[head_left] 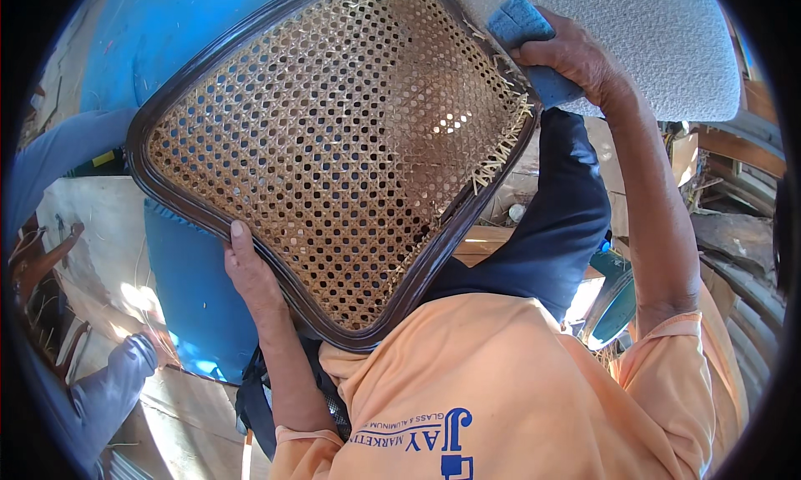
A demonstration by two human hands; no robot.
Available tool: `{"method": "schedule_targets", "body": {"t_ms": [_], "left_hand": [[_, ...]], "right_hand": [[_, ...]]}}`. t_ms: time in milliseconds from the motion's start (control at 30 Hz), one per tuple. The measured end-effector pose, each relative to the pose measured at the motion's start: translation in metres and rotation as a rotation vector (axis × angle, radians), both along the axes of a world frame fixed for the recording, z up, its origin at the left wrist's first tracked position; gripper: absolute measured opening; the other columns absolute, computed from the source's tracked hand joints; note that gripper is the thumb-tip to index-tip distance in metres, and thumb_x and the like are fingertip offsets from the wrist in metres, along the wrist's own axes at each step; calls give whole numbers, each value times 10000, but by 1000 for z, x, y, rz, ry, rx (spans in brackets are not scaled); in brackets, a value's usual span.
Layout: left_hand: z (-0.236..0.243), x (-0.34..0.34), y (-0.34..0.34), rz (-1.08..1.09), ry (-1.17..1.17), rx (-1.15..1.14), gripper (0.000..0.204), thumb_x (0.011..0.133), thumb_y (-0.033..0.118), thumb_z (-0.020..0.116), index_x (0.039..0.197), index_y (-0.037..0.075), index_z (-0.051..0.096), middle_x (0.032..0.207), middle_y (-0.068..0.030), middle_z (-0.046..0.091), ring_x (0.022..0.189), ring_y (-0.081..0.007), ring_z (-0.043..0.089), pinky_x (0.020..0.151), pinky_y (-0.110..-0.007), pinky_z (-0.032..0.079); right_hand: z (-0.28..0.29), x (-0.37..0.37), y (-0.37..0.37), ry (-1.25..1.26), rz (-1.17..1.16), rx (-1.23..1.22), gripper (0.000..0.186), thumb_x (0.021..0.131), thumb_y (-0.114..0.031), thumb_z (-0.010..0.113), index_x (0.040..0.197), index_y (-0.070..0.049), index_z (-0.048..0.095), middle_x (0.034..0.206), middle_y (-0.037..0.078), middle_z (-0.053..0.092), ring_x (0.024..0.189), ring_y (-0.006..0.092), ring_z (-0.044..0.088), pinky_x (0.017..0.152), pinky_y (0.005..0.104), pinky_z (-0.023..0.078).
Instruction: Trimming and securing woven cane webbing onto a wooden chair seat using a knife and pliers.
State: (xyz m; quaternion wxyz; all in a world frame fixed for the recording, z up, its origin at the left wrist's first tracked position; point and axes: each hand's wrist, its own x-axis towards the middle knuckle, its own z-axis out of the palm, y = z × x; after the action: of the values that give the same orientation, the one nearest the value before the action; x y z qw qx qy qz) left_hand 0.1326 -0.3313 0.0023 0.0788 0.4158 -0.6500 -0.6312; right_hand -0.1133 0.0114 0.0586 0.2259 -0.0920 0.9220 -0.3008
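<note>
Glossy wooden frame (360,338), rough woven cane panel (309,146), matt foam sponge (522,21), cloth shirt (509,371)

The 1 view comes from the left of 2 wide fisheye cameras on the person's head. It looks steeply down over the orange shirt (526,371), which fills the lower middle, and faces forward from the person. It is near: the cane panel (313,150), just below the camera, takes up much of the centre. Straight edges bend toward the round black rim.

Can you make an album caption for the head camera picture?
Left hand on a dark-framed cane panel, right hand gripping a blue sponge.
</note>
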Motion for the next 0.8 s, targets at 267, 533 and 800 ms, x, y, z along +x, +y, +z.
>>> {"method": "schedule_targets", "body": {"t_ms": [267,533,800], "left_hand": [[8,-3,6,-29,-24,-54,530,927,394,477,1207,-55,443,1075,-127,527,971,-189,523,892,-308,420],[15,-8,12,41,32,26,494,904,358,526,1192,-36,448,1027,-82,507,927,-160,507,853,-292,422],[12,-6,10,19,-1,-16,427,924,397,497,1106,11,480,981,-69,501,920,-144,508,844,-278,436]], "right_hand": [[3,6,-7,-42,-63,-62,434,655,-316,633,1003,-61,595,826,105,619,685,195,602,654,345,494],[-1,-2,-9,-44,-73,-75,447,654,-314,631,1020,-62,586,853,109,616,725,203,601,682,347,500],[-7,-11,-4,-48,-48,-87,486,650,-311,637,1060,-57,575,884,116,619,757,216,604,704,364,502]]}}
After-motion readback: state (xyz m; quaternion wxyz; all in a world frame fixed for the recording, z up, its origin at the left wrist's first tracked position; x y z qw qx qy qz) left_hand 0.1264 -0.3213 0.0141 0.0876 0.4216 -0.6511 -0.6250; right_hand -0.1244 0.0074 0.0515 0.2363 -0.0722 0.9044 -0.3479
